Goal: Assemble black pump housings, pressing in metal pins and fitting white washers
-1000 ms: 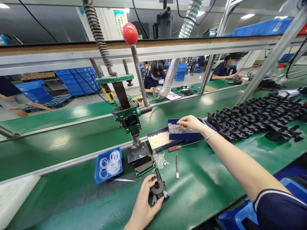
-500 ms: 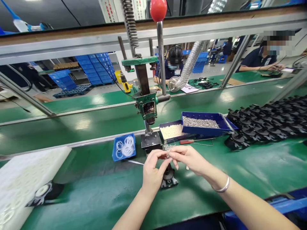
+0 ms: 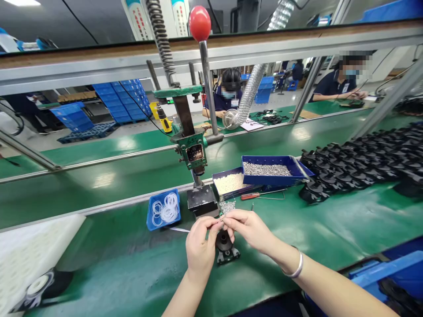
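My left hand and my right hand meet fingertip to fingertip just above a black round pump housing that stands on the green bench. Both pinch a tiny metal piece between them, too small to name. A loose heap of small silver parts lies just behind the hands. Beyond it stands the green hand press with its red knob and black base block.
A small blue tray of white rings sits left of the press. Two dark blue trays hold white pellets and silver pins. Many black housings pile at right. White foam sheet at left. Other workers sit beyond the conveyor.
One second ago my right hand reached into the pin tray while my left held the housing. Both hands now meet above the housing, pinching a small piece.
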`<act>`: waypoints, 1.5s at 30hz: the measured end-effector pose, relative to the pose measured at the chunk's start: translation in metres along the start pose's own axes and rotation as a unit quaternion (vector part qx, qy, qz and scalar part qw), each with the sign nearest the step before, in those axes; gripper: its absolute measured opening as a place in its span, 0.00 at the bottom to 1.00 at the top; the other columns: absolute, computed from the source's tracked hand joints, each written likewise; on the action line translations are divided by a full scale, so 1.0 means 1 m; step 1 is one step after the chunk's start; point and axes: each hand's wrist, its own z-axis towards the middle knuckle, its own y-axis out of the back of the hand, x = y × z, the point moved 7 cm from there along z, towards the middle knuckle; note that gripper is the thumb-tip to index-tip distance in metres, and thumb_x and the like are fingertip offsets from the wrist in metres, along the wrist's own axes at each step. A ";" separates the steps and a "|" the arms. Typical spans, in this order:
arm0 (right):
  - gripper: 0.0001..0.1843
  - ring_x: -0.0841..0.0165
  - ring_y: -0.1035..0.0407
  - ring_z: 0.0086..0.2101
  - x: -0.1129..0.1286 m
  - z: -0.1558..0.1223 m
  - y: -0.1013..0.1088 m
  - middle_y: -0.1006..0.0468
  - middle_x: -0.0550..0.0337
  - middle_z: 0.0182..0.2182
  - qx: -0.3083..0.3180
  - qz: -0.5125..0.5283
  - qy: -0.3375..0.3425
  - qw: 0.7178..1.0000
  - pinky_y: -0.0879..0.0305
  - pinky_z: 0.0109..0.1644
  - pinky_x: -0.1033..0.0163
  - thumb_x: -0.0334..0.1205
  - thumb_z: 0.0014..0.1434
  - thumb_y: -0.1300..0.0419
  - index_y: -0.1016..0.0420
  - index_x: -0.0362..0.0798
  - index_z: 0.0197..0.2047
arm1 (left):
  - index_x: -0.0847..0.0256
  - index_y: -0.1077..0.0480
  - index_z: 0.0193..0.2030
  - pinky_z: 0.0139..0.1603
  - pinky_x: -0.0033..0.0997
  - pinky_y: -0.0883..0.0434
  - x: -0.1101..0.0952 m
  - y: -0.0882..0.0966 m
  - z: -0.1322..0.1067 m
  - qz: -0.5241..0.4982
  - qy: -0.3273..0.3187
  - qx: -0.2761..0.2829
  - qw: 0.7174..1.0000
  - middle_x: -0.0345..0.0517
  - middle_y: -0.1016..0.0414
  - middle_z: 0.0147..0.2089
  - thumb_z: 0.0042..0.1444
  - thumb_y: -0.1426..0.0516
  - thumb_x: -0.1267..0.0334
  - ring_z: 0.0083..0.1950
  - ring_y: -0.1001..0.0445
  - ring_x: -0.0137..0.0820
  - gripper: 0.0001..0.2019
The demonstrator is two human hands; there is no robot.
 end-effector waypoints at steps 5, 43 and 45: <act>0.18 0.73 0.31 0.24 0.013 0.008 0.014 0.26 0.63 0.26 -0.007 -0.021 0.022 1.000 0.31 0.34 0.65 0.53 0.65 0.41 0.22 0.44 0.40 | 0.58 0.25 0.37 0.42 0.28 0.25 0.014 0.000 -0.005 -0.085 0.141 -0.001 0.986 0.42 0.21 0.37 0.63 0.40 0.59 0.38 0.22 0.30 0.07; 0.12 0.67 0.30 0.33 0.000 -0.006 0.027 0.24 0.59 0.33 0.213 -0.527 0.086 0.818 0.39 0.37 0.63 0.42 0.70 0.46 0.25 0.47 0.39 | 0.62 0.27 0.45 0.37 0.28 0.25 0.017 -0.003 -0.037 0.181 -0.065 0.267 0.944 0.46 0.23 0.39 0.66 0.48 0.71 0.38 0.22 0.32 0.08; 0.11 0.68 0.29 0.34 0.000 -0.007 0.023 0.23 0.59 0.35 0.211 -0.510 0.092 0.829 0.37 0.38 0.64 0.41 0.70 0.45 0.24 0.47 0.40 | 0.62 0.27 0.44 0.39 0.27 0.26 0.020 -0.001 -0.035 0.150 -0.038 0.250 0.956 0.45 0.23 0.39 0.66 0.47 0.70 0.39 0.22 0.31 0.07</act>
